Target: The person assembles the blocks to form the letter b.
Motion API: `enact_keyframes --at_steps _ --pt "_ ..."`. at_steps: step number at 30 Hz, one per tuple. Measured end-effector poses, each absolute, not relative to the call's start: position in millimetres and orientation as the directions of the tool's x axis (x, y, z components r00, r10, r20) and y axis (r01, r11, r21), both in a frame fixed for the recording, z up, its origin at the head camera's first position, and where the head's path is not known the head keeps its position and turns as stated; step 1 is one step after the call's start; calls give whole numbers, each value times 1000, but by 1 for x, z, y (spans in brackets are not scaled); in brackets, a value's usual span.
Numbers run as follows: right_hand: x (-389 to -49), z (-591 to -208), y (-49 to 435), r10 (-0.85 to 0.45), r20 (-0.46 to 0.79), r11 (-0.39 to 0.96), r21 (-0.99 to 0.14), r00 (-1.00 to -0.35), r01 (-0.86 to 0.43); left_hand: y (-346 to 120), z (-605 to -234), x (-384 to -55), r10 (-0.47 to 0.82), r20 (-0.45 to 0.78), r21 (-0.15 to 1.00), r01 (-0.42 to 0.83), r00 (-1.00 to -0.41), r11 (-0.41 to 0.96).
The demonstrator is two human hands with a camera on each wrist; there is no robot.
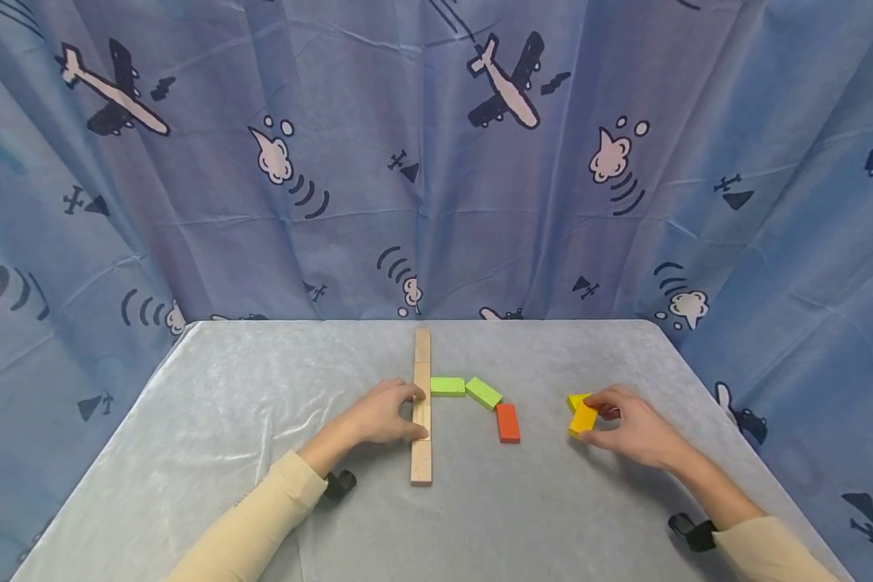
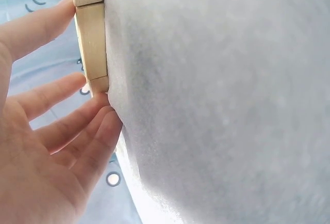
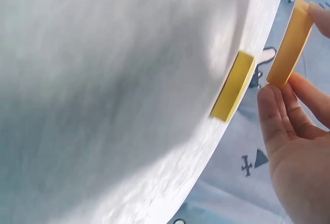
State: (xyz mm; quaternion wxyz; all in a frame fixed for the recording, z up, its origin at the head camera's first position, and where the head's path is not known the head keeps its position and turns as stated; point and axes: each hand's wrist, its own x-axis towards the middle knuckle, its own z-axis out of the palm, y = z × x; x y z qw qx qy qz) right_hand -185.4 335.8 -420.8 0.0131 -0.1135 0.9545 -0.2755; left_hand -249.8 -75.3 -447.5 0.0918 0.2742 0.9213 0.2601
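My right hand (image 1: 636, 426) pinches an orange-yellow block (image 1: 584, 419) between thumb and fingers. In the right wrist view this block (image 3: 292, 43) is raised off the cloth and tilted. A second yellow block (image 3: 233, 86) lies flat on the cloth; the held one partly covers it in the head view. My left hand (image 1: 385, 412) rests its thumb and fingertips along a straight row of plain wooden blocks (image 1: 422, 465). In the left wrist view, spread fingers (image 2: 56, 92) touch the side of the row (image 2: 93, 41).
Two green blocks (image 1: 448, 387) curve away from the row's right side, and a red block (image 1: 508, 423) continues from them toward me. Grey cloth (image 1: 298, 533) covers the table. A blue curtain (image 1: 364, 162) with airplane prints hangs behind and at both sides.
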Motion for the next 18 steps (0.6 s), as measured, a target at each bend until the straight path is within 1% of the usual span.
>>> enact_keyframes --at_steps 4,8,18 --pt "-183 -422 326 -261 67 810 -528 -963 -256 -75 -450 -251 559 -4 524 475 -829 707" --pt "-181 -423 316 -290 81 801 -526 -954 -288 -75 -449 -251 559 -7 530 471 -829 706" --pt "-177 -424 294 -336 58 783 -538 -940 -313 -75 -447 -250 550 -26 525 457 -835 718"
